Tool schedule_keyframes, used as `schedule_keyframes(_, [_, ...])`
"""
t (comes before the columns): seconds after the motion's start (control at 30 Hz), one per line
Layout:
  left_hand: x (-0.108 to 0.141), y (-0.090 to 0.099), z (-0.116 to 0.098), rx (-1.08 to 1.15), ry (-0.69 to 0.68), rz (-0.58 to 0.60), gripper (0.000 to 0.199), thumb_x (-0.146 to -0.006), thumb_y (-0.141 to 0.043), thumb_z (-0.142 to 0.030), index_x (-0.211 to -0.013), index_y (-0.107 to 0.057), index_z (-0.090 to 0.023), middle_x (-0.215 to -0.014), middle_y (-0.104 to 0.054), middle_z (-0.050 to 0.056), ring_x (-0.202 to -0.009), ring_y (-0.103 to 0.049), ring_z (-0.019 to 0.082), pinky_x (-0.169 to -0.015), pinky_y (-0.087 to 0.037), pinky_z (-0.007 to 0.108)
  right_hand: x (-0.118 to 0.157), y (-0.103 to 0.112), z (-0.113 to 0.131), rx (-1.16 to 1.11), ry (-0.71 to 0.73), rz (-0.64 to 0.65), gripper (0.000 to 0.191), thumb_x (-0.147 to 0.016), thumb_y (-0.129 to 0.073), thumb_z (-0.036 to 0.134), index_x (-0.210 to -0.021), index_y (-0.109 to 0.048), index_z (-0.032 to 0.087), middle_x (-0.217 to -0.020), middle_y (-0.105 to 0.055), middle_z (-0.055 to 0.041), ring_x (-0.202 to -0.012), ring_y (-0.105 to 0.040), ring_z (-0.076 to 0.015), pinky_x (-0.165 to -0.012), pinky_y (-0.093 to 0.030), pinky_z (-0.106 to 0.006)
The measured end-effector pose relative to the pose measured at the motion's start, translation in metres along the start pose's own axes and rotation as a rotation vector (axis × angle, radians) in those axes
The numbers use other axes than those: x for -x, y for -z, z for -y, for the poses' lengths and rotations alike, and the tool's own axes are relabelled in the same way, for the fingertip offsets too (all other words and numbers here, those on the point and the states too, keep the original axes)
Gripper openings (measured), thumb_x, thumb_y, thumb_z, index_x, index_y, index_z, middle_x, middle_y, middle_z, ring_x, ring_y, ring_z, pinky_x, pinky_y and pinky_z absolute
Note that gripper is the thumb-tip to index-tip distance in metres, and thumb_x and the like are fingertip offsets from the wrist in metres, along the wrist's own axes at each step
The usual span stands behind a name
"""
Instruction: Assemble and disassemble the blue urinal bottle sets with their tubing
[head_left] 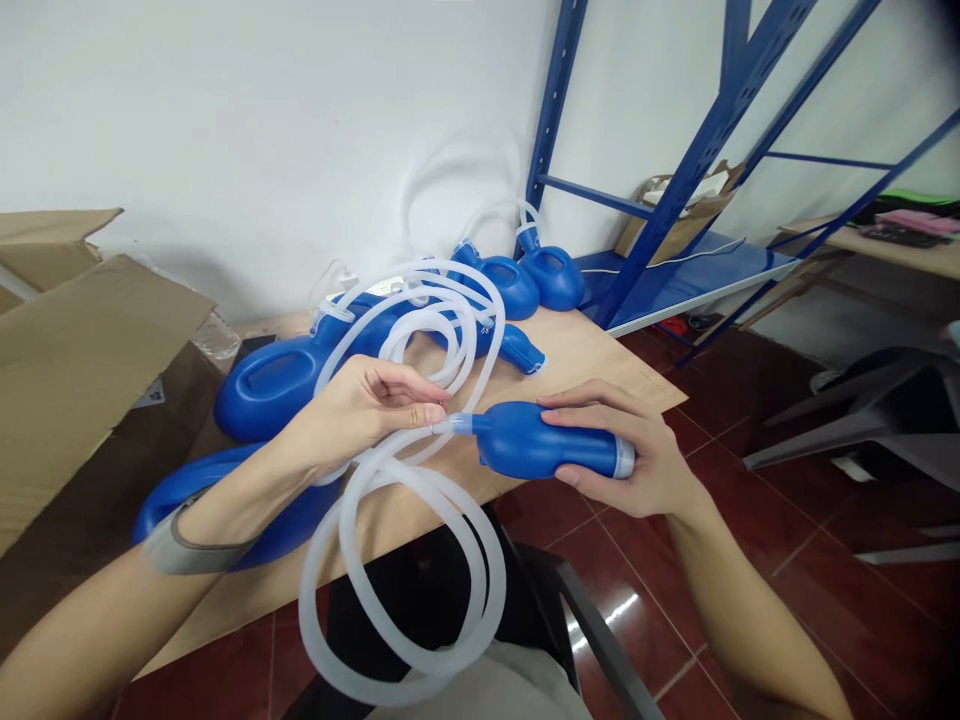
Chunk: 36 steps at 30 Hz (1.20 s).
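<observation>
My right hand (626, 445) is wrapped round a blue plastic tube-end piece (517, 440), a bulbous hollow part with a clear ring at its wide end. Its narrow end points left and joins a translucent white hose (307, 590) at a clear connector (461, 424). Thumb and forefinger of my left hand (375, 405) pinch together at the hose just beside this connector; a tiny wire-like bit may show at the fingertips. The hose hangs in wide loops below my hands and coils over the table behind them. Blue handled bottles (262, 385) lie close to my left forearm.
More blue bottles (551, 278) with hoses stand towards the back of the wooden table (600, 365). An opened cardboard box (90, 350) fills the left side. Blue metal shelving (675, 160) rises at the right; a dark chair arm (600, 640) is below.
</observation>
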<state>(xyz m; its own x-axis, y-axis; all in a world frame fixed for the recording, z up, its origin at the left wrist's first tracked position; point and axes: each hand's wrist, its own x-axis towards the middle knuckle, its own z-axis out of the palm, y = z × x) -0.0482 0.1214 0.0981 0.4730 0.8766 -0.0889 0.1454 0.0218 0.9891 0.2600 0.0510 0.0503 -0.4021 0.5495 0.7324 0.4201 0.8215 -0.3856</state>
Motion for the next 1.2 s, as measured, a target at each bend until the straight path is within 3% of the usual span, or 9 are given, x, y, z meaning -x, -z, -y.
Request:
schedule_keyframes(0.17, [-0.003, -0.006, 0.001, 0.018, -0.034, -0.074, 0.036, -0.061, -0.104, -0.041, -0.084, -0.087, -0.019, -0.083, -0.083, 0.008, -0.077, -0.077, 0.021, -0.072, -0.064, 0.029, -0.006, -0.007, -0.005, -0.038, -0.074, -0.006, 0.043, -0.091, -0.084, 0.031, -0.133, -0.076, 0.029, -0.125, -0.08, -0.0094, -0.112, -0.078, -0.0271, -0.099, -0.066, -0.044])
schedule_keyframes(0.33, [-0.011, -0.01, -0.001, -0.087, -0.147, -0.118, 0.033, -0.064, -0.101, -0.045, -0.077, -0.085, -0.018, -0.081, -0.081, 0.007, -0.078, -0.074, 0.02, -0.075, -0.06, 0.03, -0.012, -0.013, -0.018, -0.112, -0.145, -0.007, 0.037, -0.092, -0.085, 0.032, -0.128, -0.077, 0.029, -0.121, -0.081, -0.0072, -0.112, -0.077, -0.0262, -0.099, -0.064, -0.042])
schedule_keyframes(0.57, [-0.029, -0.007, 0.003, -0.154, -0.215, -0.116, 0.016, -0.074, -0.093, -0.031, -0.077, -0.084, -0.018, -0.08, -0.081, 0.006, -0.076, -0.074, 0.018, -0.072, -0.058, 0.027, -0.019, -0.021, -0.035, -0.113, -0.122, -0.022, 0.033, -0.092, -0.085, 0.031, -0.123, -0.078, 0.027, -0.118, -0.081, -0.0082, -0.111, -0.077, -0.0251, -0.101, -0.064, -0.044])
schedule_keyframes(0.73, [-0.036, -0.008, 0.005, -0.054, -0.113, -0.054, 0.026, -0.064, -0.102, -0.033, -0.072, -0.082, -0.017, -0.075, -0.078, 0.005, -0.07, -0.071, 0.015, -0.071, -0.058, 0.025, -0.017, -0.021, -0.036, 0.031, 0.054, -0.016, 0.043, -0.09, -0.087, 0.026, -0.131, -0.076, 0.027, -0.126, -0.079, -0.0116, -0.114, -0.078, -0.0279, -0.099, -0.067, -0.047])
schedule_keyframes(0.87, [-0.044, -0.003, 0.01, 0.092, 0.052, 0.047, 0.034, -0.056, -0.106, -0.035, -0.074, -0.082, -0.017, -0.077, -0.078, 0.005, -0.073, -0.072, 0.015, -0.073, -0.06, 0.026, -0.013, -0.019, -0.036, 0.076, 0.164, -0.014, 0.054, -0.089, -0.086, 0.021, -0.14, -0.073, 0.029, -0.13, -0.079, -0.0116, -0.111, -0.08, -0.0278, -0.095, -0.07, -0.045])
schedule_keyframes(1.0, [-0.05, 0.005, 0.01, 0.073, 0.199, 0.166, 0.036, -0.054, -0.107, -0.032, -0.075, -0.082, -0.016, -0.079, -0.079, 0.008, -0.073, -0.071, 0.014, -0.069, -0.058, 0.023, -0.01, -0.019, -0.038, 0.025, 0.15, -0.006, 0.051, -0.089, -0.086, 0.023, -0.138, -0.074, 0.028, -0.13, -0.08, -0.0121, -0.109, -0.081, -0.028, -0.094, -0.07, -0.045])
schedule_keyframes(1.2, [-0.047, 0.011, -0.005, -0.089, 0.193, 0.237, 0.034, -0.068, -0.1, -0.035, -0.094, -0.085, -0.02, -0.079, -0.078, 0.004, -0.068, -0.068, 0.013, -0.061, -0.052, 0.02, -0.009, -0.019, -0.043, -0.035, 0.093, -0.016, 0.045, -0.089, -0.088, 0.026, -0.133, -0.077, 0.029, -0.128, -0.081, -0.011, -0.113, -0.08, -0.0281, -0.099, -0.068, -0.047])
